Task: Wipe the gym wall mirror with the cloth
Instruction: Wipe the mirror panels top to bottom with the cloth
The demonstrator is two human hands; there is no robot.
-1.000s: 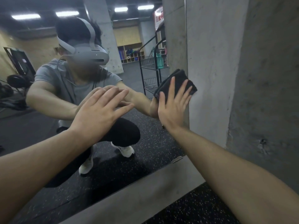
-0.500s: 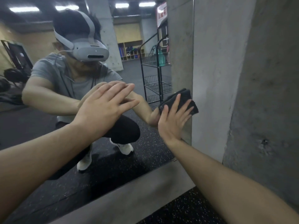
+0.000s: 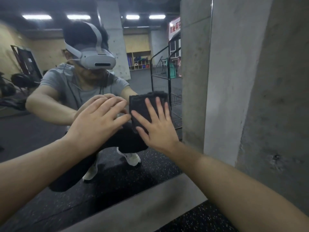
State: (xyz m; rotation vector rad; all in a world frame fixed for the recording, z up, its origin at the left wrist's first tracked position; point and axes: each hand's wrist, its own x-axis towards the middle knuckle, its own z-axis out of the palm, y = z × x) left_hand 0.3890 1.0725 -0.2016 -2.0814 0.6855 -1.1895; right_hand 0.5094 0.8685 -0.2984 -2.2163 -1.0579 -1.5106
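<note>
My left hand [image 3: 98, 124] sits flat on the mirror [image 3: 41, 131], fingers [image 3: 117, 104] straight and together, holding nothing, just bracing against the glass about where it was a second ago. Just beside it, nearly touching at the thumb, is my right hand [image 3: 158, 129], fingers [image 3: 158, 104] spread and straight, palm pressing the dark folded cloth [image 3: 140, 106] onto the mirror; no curl round it, it's pinned not gripped. Change: the cloth has slid left and slightly down from the mirror's right edge by the concrete pillar [image 3: 230, 81], where it was a second ago, and is now over the reflection of my own arm, well in from that edge. So a leftward wipe stroke is under way; the strip next to the pillar looks covered, I judge. The lower band above the grey sill [image 3: 133, 210] and most of the glass to the left seem still to do, though I can't tell streaks or dirt from here. Reflected wire rack [image 3: 160, 77] shows right of the cloth.
</note>
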